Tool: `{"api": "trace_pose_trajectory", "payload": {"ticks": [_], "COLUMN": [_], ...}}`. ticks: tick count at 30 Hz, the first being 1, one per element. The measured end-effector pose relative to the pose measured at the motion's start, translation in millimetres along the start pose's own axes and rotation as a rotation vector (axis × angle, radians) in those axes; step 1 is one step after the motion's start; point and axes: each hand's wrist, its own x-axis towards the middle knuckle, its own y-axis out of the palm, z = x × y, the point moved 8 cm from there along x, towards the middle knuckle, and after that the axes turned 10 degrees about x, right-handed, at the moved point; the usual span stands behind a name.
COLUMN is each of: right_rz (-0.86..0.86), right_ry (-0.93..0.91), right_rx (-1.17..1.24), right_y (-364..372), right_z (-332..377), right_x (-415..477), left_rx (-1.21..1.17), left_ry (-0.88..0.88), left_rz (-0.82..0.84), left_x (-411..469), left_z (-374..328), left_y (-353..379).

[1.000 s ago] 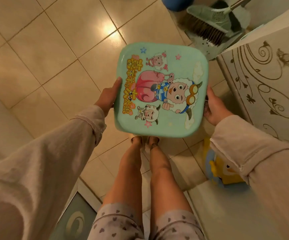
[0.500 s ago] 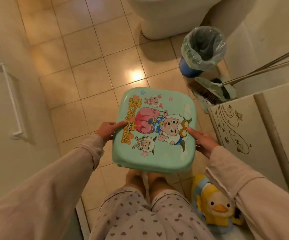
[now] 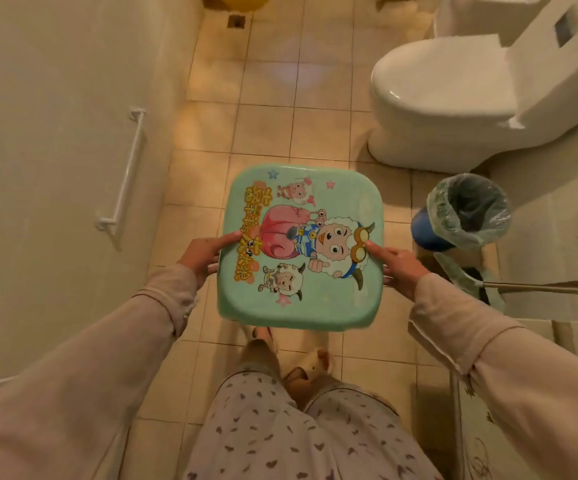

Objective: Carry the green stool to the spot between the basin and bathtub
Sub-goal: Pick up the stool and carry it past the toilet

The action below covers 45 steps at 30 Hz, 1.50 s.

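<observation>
The green stool (image 3: 301,306) with a cartoon sheep picture on its seat hangs in the air in front of me, seat up, above the tiled floor. My left hand (image 3: 201,252) grips its left edge, thumb on top. My right hand (image 3: 398,265) grips its right edge, thumb on the seat. The stool's legs are hidden under the seat. A decorated white cabinet (image 3: 481,445) stands at the lower right. The tall white surface (image 3: 55,150) on the left carries a white rail; I cannot tell whether it is the bathtub.
A white toilet (image 3: 453,98) stands at the upper right. A blue bin with a plastic liner (image 3: 467,209) sits beside it, with a dustpan and broom handle (image 3: 540,287) to its right. My legs and slippered feet (image 3: 311,365) are below the stool.
The view has swung up and forward: the toilet and the left wall now fill more of it, the cabinet has slid to the lower right. Both hands still hold the stool.
</observation>
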Motion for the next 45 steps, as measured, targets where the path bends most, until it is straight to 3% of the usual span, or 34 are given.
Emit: {"api": "trace_pose_trajectory", "payload": {"ticks": [6,13,20,34,40,45], "right_rz": [0.068,-0.033,-0.020,0.002,0.029,0.022], "right_ry": [0.017,0.043,0.022,-0.025,0.048,0.024], "right_rx": [-0.180,-0.124,-0.124,-0.081,-0.180,-0.217], "right_y": [53,118,166,174,177,179], "right_z": [33,99,158,239,304,370], "right_x": [25,85,132,212,270,305], "left_rx": [-0.092,-0.240,-0.164,-0.139,-0.065,-0.137], "left_ry": [-0.042,-0.101,-0.101,-0.005,-0.059,-0.057], "left_rz": [-0.014,0.018,0.036,-0.003,-0.017,-0.080], "left_x": [19,87,145,225,275,308], "left_z": [7,-36,-96,-196,-245,-295], "left_y": [-45,-98,-148,-160,-157,-151]}}
